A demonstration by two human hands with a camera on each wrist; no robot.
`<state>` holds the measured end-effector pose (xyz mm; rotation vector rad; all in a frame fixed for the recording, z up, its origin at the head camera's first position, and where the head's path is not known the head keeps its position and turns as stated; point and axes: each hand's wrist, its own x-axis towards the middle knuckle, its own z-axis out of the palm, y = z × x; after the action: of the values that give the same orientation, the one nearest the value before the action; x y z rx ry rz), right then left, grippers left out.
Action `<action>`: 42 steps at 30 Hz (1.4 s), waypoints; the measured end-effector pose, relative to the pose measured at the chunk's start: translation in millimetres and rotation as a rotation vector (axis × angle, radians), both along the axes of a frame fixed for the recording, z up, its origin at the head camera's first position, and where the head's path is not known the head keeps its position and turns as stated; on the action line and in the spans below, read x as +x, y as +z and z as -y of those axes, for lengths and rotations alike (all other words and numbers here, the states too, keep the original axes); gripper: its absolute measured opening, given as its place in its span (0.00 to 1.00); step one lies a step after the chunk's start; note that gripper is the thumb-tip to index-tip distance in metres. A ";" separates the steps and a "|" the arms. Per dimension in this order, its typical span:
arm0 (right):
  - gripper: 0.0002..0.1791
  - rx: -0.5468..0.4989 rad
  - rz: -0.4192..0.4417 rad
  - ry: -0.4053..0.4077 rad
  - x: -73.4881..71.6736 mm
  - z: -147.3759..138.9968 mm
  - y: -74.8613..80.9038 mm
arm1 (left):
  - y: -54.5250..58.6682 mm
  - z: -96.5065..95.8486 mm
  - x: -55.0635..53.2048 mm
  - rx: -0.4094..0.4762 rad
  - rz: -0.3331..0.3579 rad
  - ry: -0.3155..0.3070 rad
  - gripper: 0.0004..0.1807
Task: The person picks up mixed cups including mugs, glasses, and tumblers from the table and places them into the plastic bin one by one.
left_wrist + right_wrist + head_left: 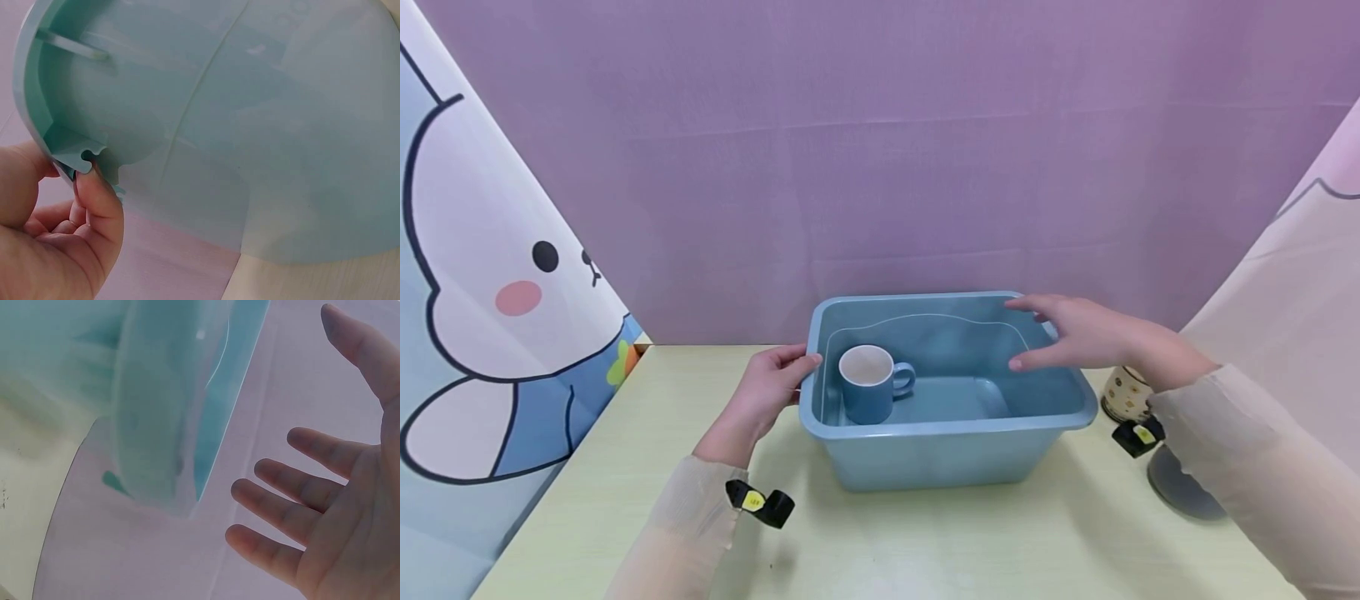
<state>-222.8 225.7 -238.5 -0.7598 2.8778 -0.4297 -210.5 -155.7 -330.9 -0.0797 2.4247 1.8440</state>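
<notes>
Left hand (769, 382) pinching the rim of the blue tub (934, 460) at its left end, thumb on top and fingers underneath. Right hand (1078, 335) spread, fingers apart and clear of the plastic, above the tub's right end. Blue mug (868, 402) upright inside, just right of the left fingers, handle pointing away from them; patterned cup (1124, 395) outside, back from the right fingers near the wrist.

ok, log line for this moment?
left hand: grips blue tub at left end | right hand: empty, near tub's right end | blue mug: upright inside tub, toward left | patterned container: right of tub, partly hidden
</notes>
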 end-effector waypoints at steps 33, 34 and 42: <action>0.50 -0.110 0.013 -0.086 6.8 -26.9 -12.9 | 0.8 3.1 -1.4 -0.018 0.000 -0.001 0.23; 0.50 -0.112 0.014 -0.090 7.3 -27.7 -13.0 | 1.0 3.4 -1.4 -0.019 0.000 0.000 0.23; 0.48 -0.108 0.002 -0.132 12.3 -40.9 -16.1 | 2.3 2.7 -2.5 -0.031 -0.011 0.000 0.23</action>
<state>-210.5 266.5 -254.7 -0.5864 2.9335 -0.6058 -213.1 -158.5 -328.6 -0.0718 2.4606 1.8115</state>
